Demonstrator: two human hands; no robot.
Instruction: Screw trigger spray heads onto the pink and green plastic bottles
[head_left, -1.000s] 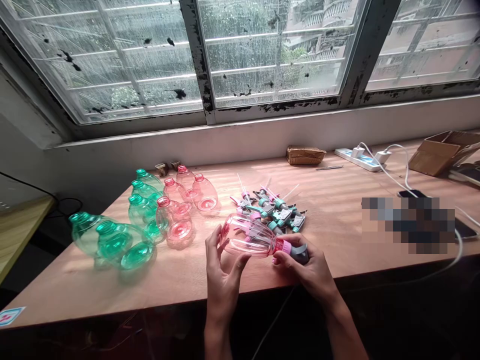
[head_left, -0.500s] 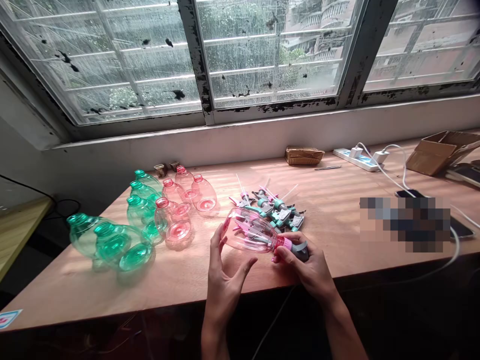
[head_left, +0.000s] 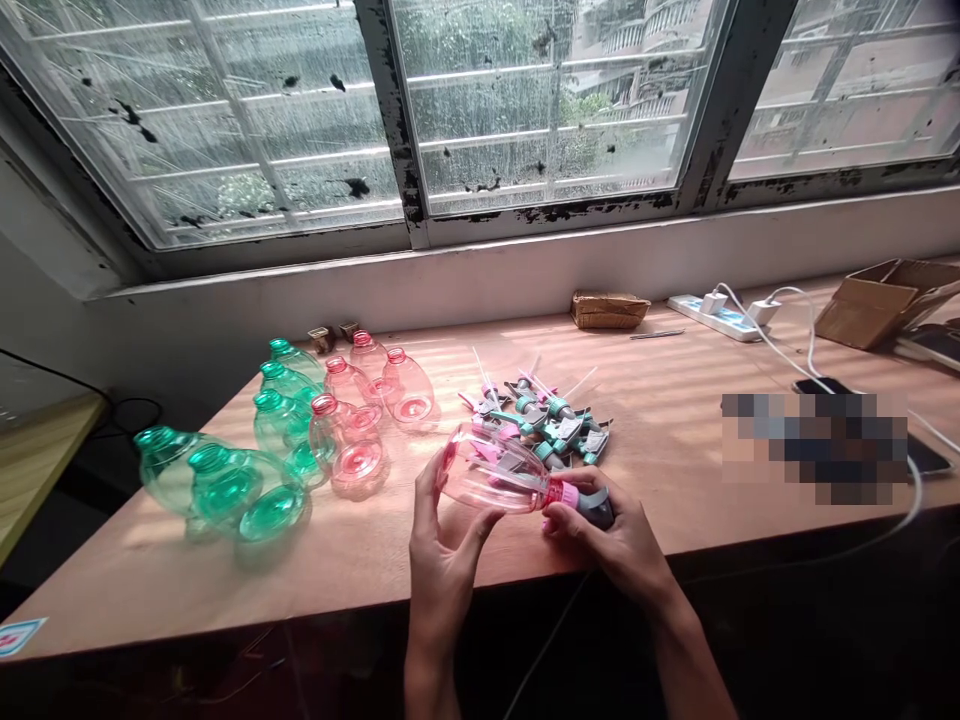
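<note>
A clear pink spray bottle (head_left: 495,480) lies sideways between my hands, just above the table's front edge. My left hand (head_left: 446,530) grips its base, thumb below and fingers on the far side. At the neck, the fingers of my right hand (head_left: 607,525) are closed round the pink collar of the grey spray head (head_left: 595,507). A dip tube shows through the bottle wall. Right behind it lies a pile of spray heads (head_left: 559,425), grey with green or pink parts and thin tubes sticking up.
Several pink bottles (head_left: 356,460) and green bottles (head_left: 244,490) stand on the left of the wooden table (head_left: 360,550). Along the back are a small brown carton (head_left: 609,310) and a white power strip (head_left: 716,318) with cables. An open cardboard box (head_left: 870,310) sits far right.
My left thumb has come up against the bottle's underside, where it was apart before. The bottle and spray head have shifted slightly left and down.
</note>
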